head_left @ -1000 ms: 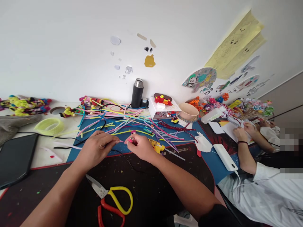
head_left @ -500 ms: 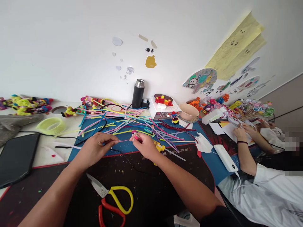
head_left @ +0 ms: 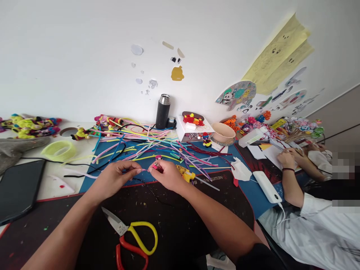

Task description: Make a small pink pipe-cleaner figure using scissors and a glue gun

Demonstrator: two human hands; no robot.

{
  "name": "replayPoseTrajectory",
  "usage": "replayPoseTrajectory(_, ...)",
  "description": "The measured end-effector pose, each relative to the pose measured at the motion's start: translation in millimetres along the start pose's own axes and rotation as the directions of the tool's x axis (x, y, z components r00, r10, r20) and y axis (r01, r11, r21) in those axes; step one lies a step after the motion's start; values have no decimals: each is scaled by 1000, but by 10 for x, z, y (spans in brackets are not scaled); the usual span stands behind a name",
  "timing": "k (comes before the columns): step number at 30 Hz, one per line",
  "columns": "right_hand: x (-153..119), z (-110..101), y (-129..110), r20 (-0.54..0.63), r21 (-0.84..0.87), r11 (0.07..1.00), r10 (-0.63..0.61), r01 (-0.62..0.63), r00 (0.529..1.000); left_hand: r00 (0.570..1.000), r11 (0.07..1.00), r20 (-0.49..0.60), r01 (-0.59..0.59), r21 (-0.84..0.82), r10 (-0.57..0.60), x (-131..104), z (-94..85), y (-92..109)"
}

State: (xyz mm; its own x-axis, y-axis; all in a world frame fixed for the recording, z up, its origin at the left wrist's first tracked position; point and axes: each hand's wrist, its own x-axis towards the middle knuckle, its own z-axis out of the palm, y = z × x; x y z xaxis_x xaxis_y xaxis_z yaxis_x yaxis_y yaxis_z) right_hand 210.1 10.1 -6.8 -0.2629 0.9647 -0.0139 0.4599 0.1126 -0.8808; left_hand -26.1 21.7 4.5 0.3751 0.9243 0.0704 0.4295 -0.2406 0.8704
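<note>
Thumb and fingers of my left hand point(head_left: 118, 178) pinch one end of a thin pink-purple pipe cleaner point(head_left: 144, 170). My right hand point(head_left: 170, 177) grips a small pink and red pipe-cleaner doll point(head_left: 158, 161), mostly hidden by the fingers. A short length of the pipe cleaner spans the gap between the hands. Just right of my right hand lies a yellow tool, perhaps a glue gun point(head_left: 185, 174). Scissors point(head_left: 121, 228) with one yellow and one red handle rest on the dark mat below the hands.
Loose colourful pipe cleaners point(head_left: 140, 142) cover the blue mat behind the hands. A black thermos point(head_left: 162, 112) stands by the wall, with a white box point(head_left: 182, 133) and bowl point(head_left: 223, 133) beside it. A phone point(head_left: 21, 191) lies left; a power bank point(head_left: 267, 186) and another person sit right.
My right hand has moved left toward my left hand, so the visible span of pipe cleaner is shorter. The doll has turned slightly in my fingers. The view has shifted a little.
</note>
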Motion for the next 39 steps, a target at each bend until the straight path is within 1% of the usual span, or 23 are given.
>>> replayPoseTrajectory(5, 28, -40, -14, 29, 81, 994, 74, -77, 997, 999, 1000, -32, 12, 24, -11, -5, -29, -83)
replayPoseTrajectory(9, 34, -124, 84, 21, 206, 972, 113, -115, 993, 994, 997, -84, 74, 22, -72, -11, -79, -112)
replayPoseTrajectory(12, 25, -167, 181, -17, 237, 965, 116, -108, 993, 989, 989, -46, 139, -41, -141, 5, -98, -73)
replayPoseTrajectory(15, 11, -164, 226, -53, 241, 968, 80, -65, 995, 982, 973, 17, 189, -133, -189, 28, -88, -36)
replayPoseTrajectory(19, 1, -103, 177, -51, 207, 978, 10, 0, 999, 980, 964, 29, 197, -179, -195, 37, -61, -44)
replayPoseTrajectory(22, 7, -45, 109, -38, 166, 986, -15, 22, 999, 982, 964, 38, 191, -184, -187, 33, -46, -68)
replayPoseTrajectory(29, 56, 39, 51, -36, 87, 996, -24, 27, 999, 984, 966, 48, 177, -191, -171, 34, -35, -84)
replayPoseTrajectory(36, 59, 63, 94, -57, 111, 994, -12, 18, 998, 980, 963, 52, 199, -179, -193, 41, -34, -78)
replayPoseTrajectory(39, 48, 59, 97, -57, 112, 994, -1, 8, 998, 983, 973, 51, 180, -144, -174, 33, -16, -62)
